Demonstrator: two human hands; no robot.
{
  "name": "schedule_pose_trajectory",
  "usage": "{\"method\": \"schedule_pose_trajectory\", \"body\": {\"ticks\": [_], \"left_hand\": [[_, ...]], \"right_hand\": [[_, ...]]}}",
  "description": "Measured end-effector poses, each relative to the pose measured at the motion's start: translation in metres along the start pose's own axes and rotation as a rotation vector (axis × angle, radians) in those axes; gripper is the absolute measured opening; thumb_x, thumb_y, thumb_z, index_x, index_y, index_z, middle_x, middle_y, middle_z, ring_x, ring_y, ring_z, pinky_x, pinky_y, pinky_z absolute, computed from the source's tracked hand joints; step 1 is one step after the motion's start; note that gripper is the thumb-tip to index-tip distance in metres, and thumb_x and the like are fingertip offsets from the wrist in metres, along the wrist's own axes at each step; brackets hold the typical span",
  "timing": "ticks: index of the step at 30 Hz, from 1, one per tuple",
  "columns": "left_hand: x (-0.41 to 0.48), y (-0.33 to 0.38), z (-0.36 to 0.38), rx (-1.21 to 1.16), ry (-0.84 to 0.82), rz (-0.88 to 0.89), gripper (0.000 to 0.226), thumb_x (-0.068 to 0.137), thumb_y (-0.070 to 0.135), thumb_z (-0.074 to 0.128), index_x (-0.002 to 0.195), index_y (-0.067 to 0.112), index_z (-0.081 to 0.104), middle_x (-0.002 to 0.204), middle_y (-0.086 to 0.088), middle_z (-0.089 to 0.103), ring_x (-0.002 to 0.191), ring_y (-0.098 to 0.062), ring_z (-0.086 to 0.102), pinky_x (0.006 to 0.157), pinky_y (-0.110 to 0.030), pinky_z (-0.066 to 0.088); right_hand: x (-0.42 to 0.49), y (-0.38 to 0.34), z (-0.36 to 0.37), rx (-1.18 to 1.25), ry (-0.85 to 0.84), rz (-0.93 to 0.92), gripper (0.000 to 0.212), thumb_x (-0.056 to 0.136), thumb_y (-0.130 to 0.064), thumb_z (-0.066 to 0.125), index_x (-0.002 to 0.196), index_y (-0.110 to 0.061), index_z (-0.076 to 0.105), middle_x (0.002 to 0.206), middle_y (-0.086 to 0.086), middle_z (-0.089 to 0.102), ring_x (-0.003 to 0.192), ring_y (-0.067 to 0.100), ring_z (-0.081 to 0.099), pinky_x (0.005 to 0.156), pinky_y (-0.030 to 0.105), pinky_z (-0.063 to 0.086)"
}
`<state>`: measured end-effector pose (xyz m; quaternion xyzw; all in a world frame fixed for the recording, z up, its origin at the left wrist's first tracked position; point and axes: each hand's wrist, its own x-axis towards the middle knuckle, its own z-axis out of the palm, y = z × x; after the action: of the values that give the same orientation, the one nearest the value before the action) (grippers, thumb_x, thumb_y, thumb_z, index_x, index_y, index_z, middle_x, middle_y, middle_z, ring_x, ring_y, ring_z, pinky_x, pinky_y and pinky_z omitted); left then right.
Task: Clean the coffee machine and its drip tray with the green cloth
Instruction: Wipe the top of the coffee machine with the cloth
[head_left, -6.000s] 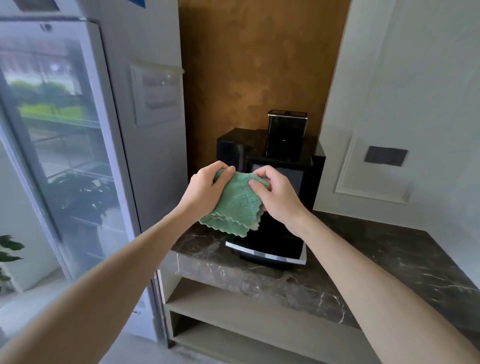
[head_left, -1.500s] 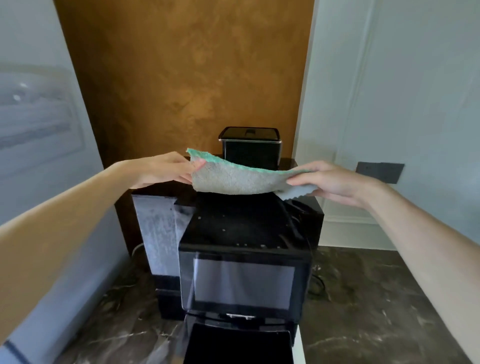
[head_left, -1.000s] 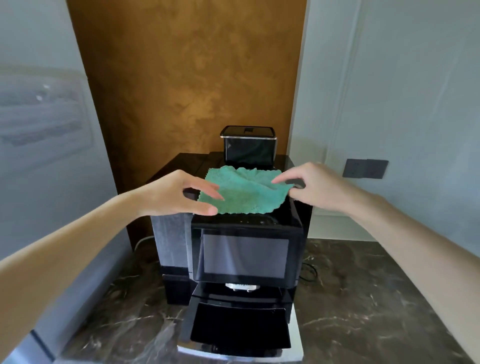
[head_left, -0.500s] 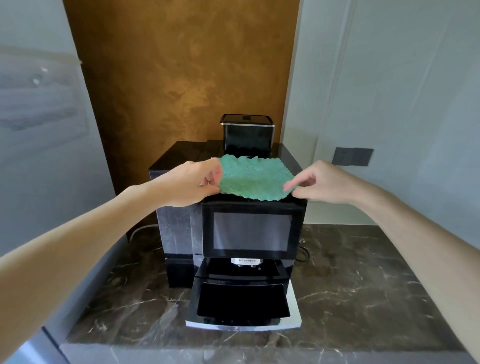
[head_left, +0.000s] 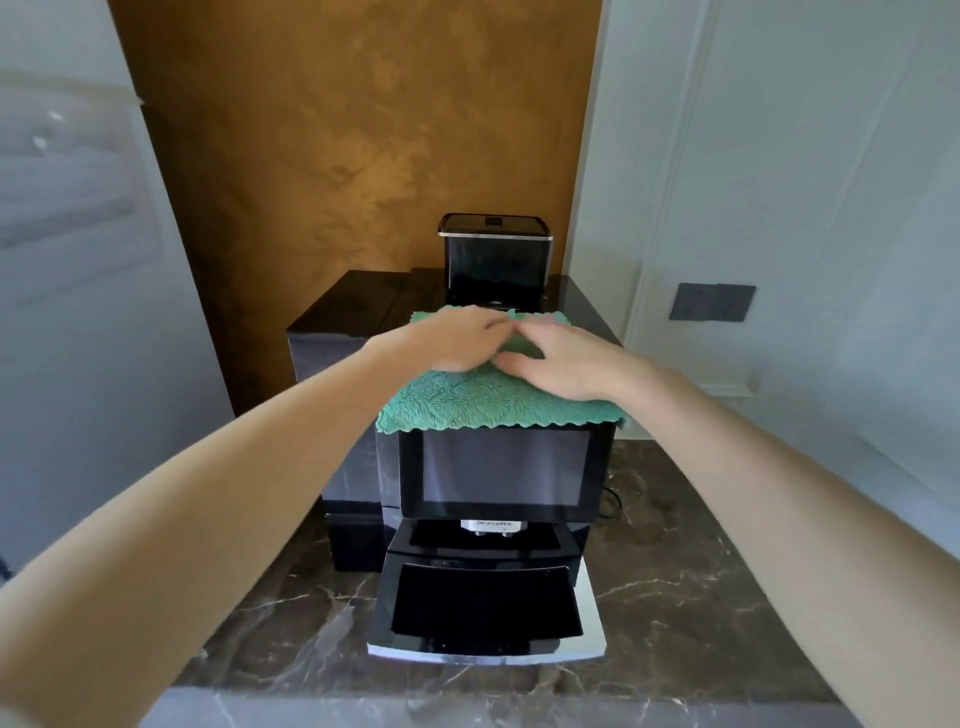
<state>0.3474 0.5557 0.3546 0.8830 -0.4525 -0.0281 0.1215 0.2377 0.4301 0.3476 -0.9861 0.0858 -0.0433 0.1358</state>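
Your left grip (head_left: 457, 338) and right grip (head_left: 566, 364) both lay flat and released, fingers stretched out, palms pressing on the green cloth (head_left: 493, 405) with the fingertips nearly meeting. Neither one pinched it. The green cloth was spread over the top of the coffee machine (head_left: 498, 473), its scalloped front edge hanging just over the screen. I judge the job was barely begun: only the top was under the cloth. The front, the sides and the drip tray (head_left: 488, 613), low at the front on the table (head_left: 701, 597), looked not yet wiped.
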Motion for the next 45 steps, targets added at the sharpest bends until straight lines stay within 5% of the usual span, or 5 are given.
{"method": "schedule_pose_trajectory", "body": {"ticks": [5,23,29,34,45], "left_hand": [[0.021,-0.022,0.029,0.275,-0.092,0.003,0.055,0.112,0.034,0.013,0.165,0.019,0.012,0.174,-0.006,0.005,0.160,-0.030,0.005,0.127,-0.055,0.011],[-0.041,0.005,0.028,0.443,-0.058,0.043,0.050,0.114,0.021,0.024,0.163,0.015,0.018,0.173,-0.010,0.000,0.159,-0.037,0.001,0.127,-0.059,0.012],[-0.066,0.018,0.038,0.435,0.050,-0.009,0.049,0.113,0.033,0.021,0.159,0.019,0.026,0.173,-0.007,0.011,0.159,-0.034,0.007,0.125,-0.064,0.011],[-0.093,0.027,0.063,0.084,0.480,-0.099,0.045,0.110,0.037,0.036,0.145,0.015,0.054,0.154,-0.006,0.052,0.146,-0.026,0.042,0.123,-0.044,0.019],[-0.067,0.016,0.039,0.354,0.083,-0.054,0.050,0.114,0.033,0.017,0.161,0.020,0.029,0.169,-0.004,0.024,0.157,-0.026,0.020,0.126,-0.049,0.020]], "right_hand": [[0.010,0.009,0.018,-0.181,-0.101,0.070,0.067,0.103,-0.063,0.011,0.163,-0.035,-0.002,0.172,-0.001,-0.004,0.158,0.020,-0.004,0.128,0.046,0.001],[-0.037,-0.007,0.031,-0.269,0.060,0.025,0.068,0.102,-0.066,0.007,0.163,-0.037,0.007,0.172,-0.001,0.006,0.158,0.022,0.007,0.128,0.049,0.007],[-0.062,-0.009,0.041,-0.297,0.131,-0.001,0.071,0.102,-0.069,0.010,0.164,-0.033,0.009,0.172,0.000,0.010,0.158,0.025,0.010,0.127,0.051,0.008],[-0.071,-0.007,0.042,-0.282,0.131,-0.006,0.071,0.103,-0.065,0.010,0.164,-0.029,0.011,0.172,0.004,0.010,0.158,0.028,0.009,0.127,0.052,0.008],[-0.044,-0.004,0.026,-0.215,-0.026,0.061,0.061,0.106,-0.053,0.006,0.163,-0.035,0.000,0.172,0.000,-0.004,0.158,0.026,-0.004,0.127,0.050,-0.003]]}}
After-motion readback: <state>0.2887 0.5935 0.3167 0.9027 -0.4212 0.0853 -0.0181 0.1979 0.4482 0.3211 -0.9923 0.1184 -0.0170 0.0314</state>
